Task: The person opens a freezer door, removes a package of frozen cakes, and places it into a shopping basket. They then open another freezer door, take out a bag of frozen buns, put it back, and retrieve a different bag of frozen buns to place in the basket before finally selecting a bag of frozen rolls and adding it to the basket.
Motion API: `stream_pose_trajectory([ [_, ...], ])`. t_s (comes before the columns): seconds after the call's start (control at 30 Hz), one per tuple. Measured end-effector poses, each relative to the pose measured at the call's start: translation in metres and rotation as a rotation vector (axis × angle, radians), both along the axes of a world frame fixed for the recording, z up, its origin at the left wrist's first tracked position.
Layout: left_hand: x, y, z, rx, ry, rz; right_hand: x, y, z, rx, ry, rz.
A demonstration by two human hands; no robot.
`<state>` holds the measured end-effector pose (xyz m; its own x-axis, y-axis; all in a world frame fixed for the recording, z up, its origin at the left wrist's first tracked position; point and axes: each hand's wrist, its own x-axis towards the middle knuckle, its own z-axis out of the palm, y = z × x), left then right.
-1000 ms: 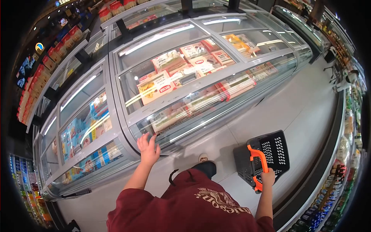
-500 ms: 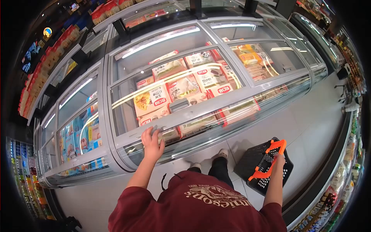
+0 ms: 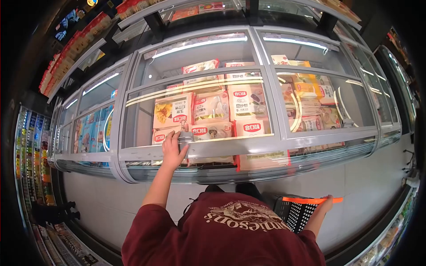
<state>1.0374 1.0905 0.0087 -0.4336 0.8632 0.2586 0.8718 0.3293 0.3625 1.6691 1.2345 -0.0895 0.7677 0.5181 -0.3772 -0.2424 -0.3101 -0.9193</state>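
My left hand [image 3: 174,149] rests at the handle [image 3: 185,141] on the lower frame of a freezer's glass lid [image 3: 146,113], its fingers apart on the frame. Beneath the glass lie red and white food bags [image 3: 212,106], one with a yellow picture [image 3: 166,113]. At the lower right, my right hand [image 3: 327,202] is closed on the orange handle [image 3: 306,201] of a black shopping basket [image 3: 298,215], which hangs beside my body.
More freezer sections hold blue packages [image 3: 91,133] on the left and yellow and white bags [image 3: 308,86] on the right. Shelves of goods [image 3: 33,155] stand at the far left. A black freezer edge [image 3: 368,226] runs along the lower right.
The view has turned, so the freezer lies more level. My left hand has moved up to the lid handle. My right hand still holds the basket, now seen lower and partly behind my body.
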Motion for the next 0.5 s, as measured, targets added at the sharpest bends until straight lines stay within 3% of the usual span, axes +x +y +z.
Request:
stream_pose_trajectory([
  [0.27, 0.003, 0.005, -0.008, -0.026, 0.132, 0.059, -0.033, 0.071, 0.027, 0.07, -0.125, 0.031],
  [0.5, 0.005, 0.005, -0.007, -0.055, 0.082, 0.103, -0.041, 0.073, 0.013, 0.012, -0.162, 0.056],
])
